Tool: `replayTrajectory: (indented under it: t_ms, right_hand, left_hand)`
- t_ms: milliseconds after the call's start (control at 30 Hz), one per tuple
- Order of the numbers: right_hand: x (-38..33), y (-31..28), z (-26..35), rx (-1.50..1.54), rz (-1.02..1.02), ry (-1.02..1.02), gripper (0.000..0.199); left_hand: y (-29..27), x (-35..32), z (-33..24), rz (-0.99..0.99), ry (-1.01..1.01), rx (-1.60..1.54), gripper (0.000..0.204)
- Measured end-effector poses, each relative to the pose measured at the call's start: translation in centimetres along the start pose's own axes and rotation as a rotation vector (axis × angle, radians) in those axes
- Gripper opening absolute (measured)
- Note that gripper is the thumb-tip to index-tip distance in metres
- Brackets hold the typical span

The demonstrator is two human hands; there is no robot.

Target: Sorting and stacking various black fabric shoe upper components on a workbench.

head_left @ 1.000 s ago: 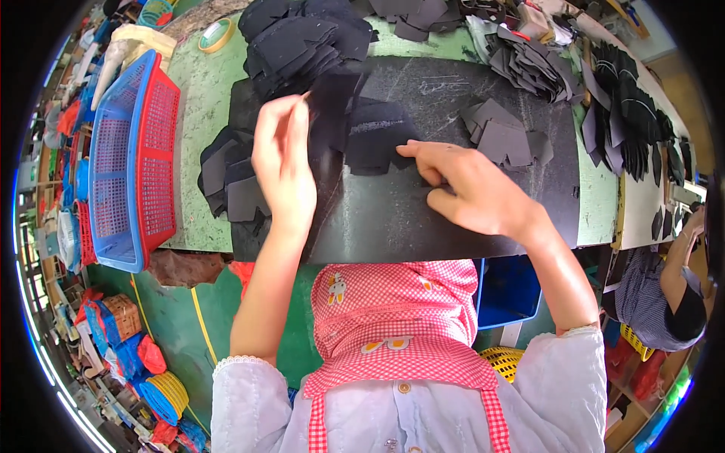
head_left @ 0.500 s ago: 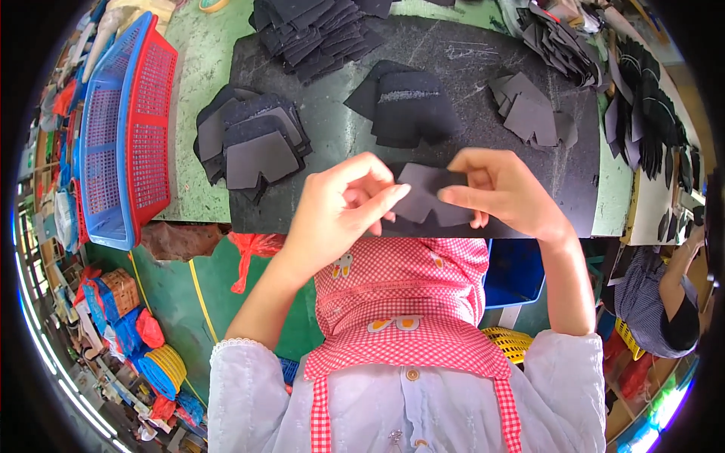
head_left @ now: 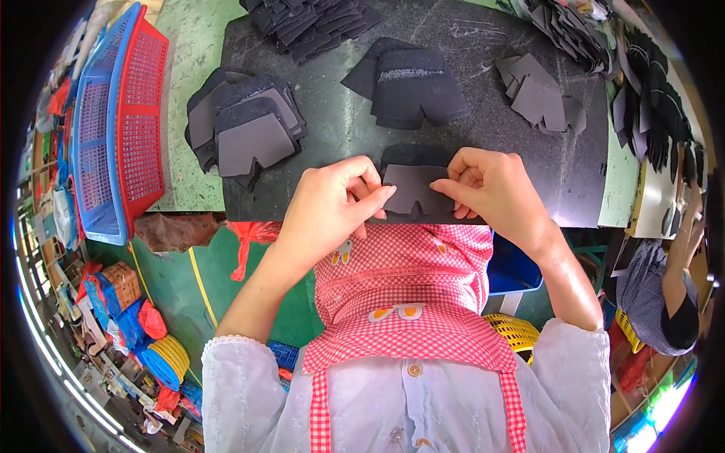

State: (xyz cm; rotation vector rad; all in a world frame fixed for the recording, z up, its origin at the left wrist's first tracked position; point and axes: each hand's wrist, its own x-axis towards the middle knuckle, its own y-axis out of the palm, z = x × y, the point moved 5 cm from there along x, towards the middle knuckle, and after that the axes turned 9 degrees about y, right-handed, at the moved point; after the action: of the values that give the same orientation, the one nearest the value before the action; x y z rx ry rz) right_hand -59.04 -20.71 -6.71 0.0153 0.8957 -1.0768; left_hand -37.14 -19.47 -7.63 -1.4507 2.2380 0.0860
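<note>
A dark grey cut piece (head_left: 417,186) of flat sheet material, with a V notch in its near edge, lies at the front of the black work mat. My left hand (head_left: 338,202) pinches its left edge between thumb and fingers. At its right edge, the thumb and fingers of my right hand (head_left: 498,195) close on it. A blacker piece (head_left: 415,155) shows beyond and under it, lined up with it. Just past my hands lie joined notched black pieces (head_left: 419,90) with a pale rough strip across them.
A stack of notched pieces (head_left: 253,143) sits on the left, and a few grey pieces (head_left: 538,102) on the right. Piles of black pieces (head_left: 313,23) are at the back. Nested red and blue baskets (head_left: 143,113) stand at the table's left. Another person's arm (head_left: 683,234) shows far right.
The grey piece, tilted and raised before, now lies level and square over the blacker piece. Both hands keep their pinch on its ends. The view has shifted slightly.
</note>
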Motion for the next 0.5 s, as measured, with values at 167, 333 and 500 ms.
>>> replayTrajectory:
  t_ms: [167, 333, 500]
  right_hand:
    - [-0.6, -0.1, 1.0, -0.409, -0.245, -0.153, 0.027]
    - [-1.7, 0.2, 2.6, -0.437, -0.426, -0.623, 0.041]
    - [-1.0, -4.7, 1.1, 0.036, -0.378, -0.468, 0.034]
  left_hand:
    - [0.4, 0.3, -1.5, 0.059, 0.137, 0.587, 0.02]
    - [1.3, 0.1, -4.6, -0.162, 0.804, 0.715, 0.061]
    - [-3.5, -1.8, -4.9, -0.37, 0.577, 0.341, 0.045]
